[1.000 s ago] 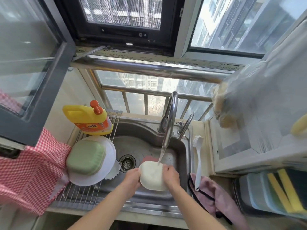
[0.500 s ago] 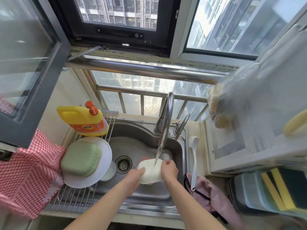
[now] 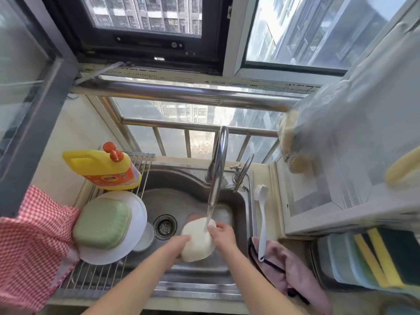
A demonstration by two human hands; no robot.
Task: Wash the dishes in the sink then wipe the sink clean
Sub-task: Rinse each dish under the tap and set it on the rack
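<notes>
cream-white bowl (image 3: 198, 241) sits over the near half of the steel sink (image 3: 181, 183), under the water stream from the tall faucet (image 3: 218, 164). left hand (image 3: 181, 243) curls round the bowl's near-left rim, fingers partly hidden; right hand (image 3: 221, 233) has fingers curled on the far-right edge, thumb by the stream. i judge this is the rinse step: i'd keep turning the bowl w/ both hands so water reaches all sides, grip firm since it's wet & prob slippery, tilt to drain. surface: wire rack (image 3: 95, 273) over the sink's left side carries a white plate (image 3: 134, 223) w/ a green dish (image 3: 102, 223) on it, yellow detergent bottle (image 3: 102, 167) at far end. brush (image 3: 262, 219) and pink cloth (image 3: 293, 264) on the right counter. bright windows beyond.
</notes>
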